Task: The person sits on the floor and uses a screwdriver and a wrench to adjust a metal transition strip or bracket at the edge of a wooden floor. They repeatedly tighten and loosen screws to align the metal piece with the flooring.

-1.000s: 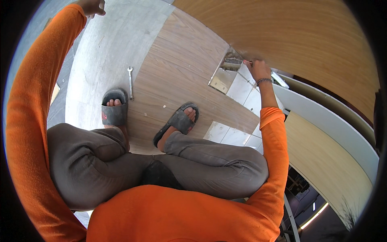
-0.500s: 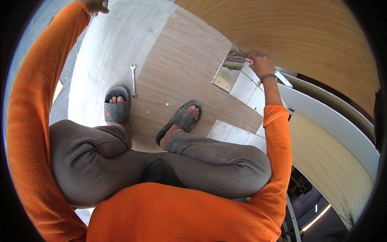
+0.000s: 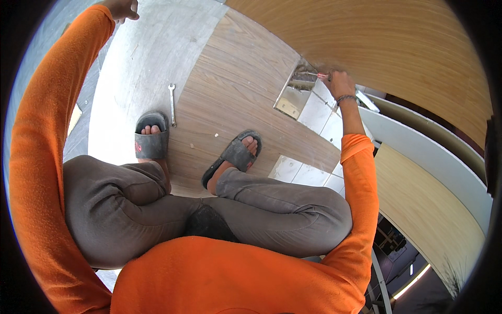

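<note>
My right hand (image 3: pixel 342 85) reaches to the far right, closed around a small red-handled tool (image 3: pixel 323 76) whose working end is too small to make out. Just left of it is an opening (image 3: pixel 298 94) in the wood-look floor, with dusty debris inside, beside white tiles (image 3: pixel 315 111). My left hand (image 3: pixel 124 9) is at the far left, partly cut off by the upper edge. Its visible fingers are curled, and whatever they may hold is hidden. A combination wrench (image 3: pixel 172 104) lies on the floor beside my left slide sandal (image 3: pixel 151 137), away from both hands.
A large wood-grain panel (image 3: pixel 387 36) fills the upper right. White-edged boards (image 3: pixel 434 152) curve along the right, near my right forearm. More white tiles (image 3: pixel 298 171) show by my right knee. Small chips (image 3: pixel 216 135) lie on the wood-look floor (image 3: pixel 225 78).
My right hand stays at the opening, while the red-handled tool has shifted slightly in its fingers. My left hand has dropped a little further into view. The wrench and feet look unmoved.
</note>
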Demonstrator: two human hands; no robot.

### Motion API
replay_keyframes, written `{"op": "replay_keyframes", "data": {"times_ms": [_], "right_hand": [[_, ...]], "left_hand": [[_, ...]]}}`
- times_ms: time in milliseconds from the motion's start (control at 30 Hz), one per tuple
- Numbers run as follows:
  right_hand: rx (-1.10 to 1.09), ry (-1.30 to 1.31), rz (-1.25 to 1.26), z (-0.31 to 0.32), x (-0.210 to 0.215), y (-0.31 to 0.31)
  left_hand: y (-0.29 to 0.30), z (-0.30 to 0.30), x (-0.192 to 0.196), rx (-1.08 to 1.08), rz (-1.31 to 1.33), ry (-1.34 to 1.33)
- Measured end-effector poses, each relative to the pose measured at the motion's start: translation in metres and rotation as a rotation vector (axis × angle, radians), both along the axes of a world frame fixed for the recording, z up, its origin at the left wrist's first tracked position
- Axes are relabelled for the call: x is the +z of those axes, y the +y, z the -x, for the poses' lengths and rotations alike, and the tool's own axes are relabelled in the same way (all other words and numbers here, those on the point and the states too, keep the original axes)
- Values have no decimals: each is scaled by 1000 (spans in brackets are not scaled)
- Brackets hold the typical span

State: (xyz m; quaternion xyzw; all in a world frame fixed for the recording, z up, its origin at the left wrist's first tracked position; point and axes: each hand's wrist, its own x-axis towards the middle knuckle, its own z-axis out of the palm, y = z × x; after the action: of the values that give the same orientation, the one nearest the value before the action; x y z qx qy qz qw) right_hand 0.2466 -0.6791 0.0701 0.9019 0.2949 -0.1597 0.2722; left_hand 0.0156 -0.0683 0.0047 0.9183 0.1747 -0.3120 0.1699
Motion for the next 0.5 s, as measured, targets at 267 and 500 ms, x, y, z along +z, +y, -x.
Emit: {"op": "replay_keyframes", "data": {"times_ms": [267, 500], "right_hand": [[152, -1, -163, 3, -1, -3], [17, 80, -60, 3, 9, 4]], "left_hand": [[-5, 3, 1, 38, -3, -11], [-2, 9, 0, 23, -37, -33]]}}
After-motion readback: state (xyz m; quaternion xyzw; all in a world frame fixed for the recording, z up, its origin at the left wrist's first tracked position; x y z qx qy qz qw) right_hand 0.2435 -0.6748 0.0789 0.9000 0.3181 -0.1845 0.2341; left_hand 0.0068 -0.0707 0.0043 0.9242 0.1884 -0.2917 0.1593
